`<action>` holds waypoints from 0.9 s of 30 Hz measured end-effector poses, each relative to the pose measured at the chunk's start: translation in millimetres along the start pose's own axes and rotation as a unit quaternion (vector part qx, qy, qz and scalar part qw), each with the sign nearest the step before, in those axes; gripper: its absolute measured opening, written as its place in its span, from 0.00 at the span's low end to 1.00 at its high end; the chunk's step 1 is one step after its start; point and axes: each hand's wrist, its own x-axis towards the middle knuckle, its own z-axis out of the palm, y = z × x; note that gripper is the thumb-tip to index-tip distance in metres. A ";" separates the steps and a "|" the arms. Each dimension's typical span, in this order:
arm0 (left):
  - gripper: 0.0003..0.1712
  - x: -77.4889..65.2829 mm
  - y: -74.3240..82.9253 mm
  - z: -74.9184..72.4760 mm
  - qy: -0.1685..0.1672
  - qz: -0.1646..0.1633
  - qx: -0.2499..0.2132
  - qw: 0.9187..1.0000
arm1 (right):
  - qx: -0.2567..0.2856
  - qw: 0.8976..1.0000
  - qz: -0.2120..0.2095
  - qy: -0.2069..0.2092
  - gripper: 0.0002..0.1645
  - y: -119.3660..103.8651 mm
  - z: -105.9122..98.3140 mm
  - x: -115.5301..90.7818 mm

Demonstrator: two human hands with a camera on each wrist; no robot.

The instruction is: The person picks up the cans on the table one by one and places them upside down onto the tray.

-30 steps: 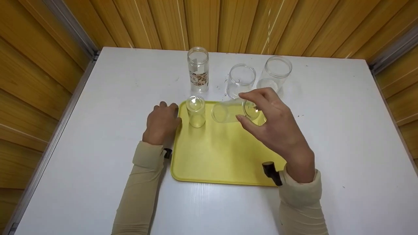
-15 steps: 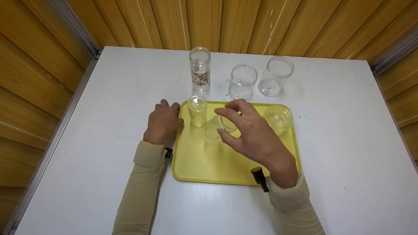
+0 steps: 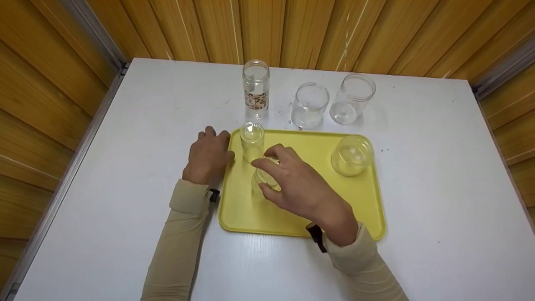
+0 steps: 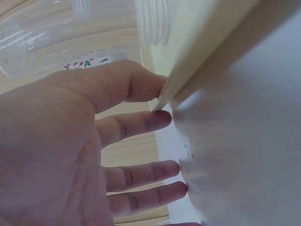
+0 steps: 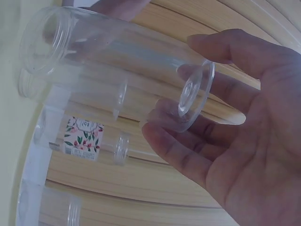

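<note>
My right hand [image 3: 299, 184] holds a tall clear jar [image 5: 127, 47] by its base, with thumb and fingers around it. The jar is upside down, threaded mouth toward the yellow tray [image 3: 242, 217]; whether the mouth touches the tray I cannot tell. Behind it, another slim clear jar [image 3: 252, 144] stands inverted at the tray's back left. A wide clear jar [image 3: 352, 156] sits at the tray's right, also inverted. At the tray's left edge is my left hand [image 3: 207, 154]; in the left wrist view its thumb and index finger pinch the rim, other fingertips touching the table.
Beyond the tray, a tall jar with a floral label [image 3: 256, 94] and two wide clear jars, one shorter [image 3: 310, 106] and one taller [image 3: 353, 100], stand mouth up on the white table [image 3: 439, 167]. Wood-slat panels [image 3: 301, 33] enclose the table.
My right hand has brought the tall jar left and toward me, turning it from lying sideways to mouth-down over the tray's left part. My left hand stays at the tray's edge.
</note>
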 end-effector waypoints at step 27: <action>0.25 0.5 -0.6 -1.5 -0.001 0.000 0.025 1.000 | -0.014 0.998 -0.026 -0.061 0.21 -13.0 28.4 8.0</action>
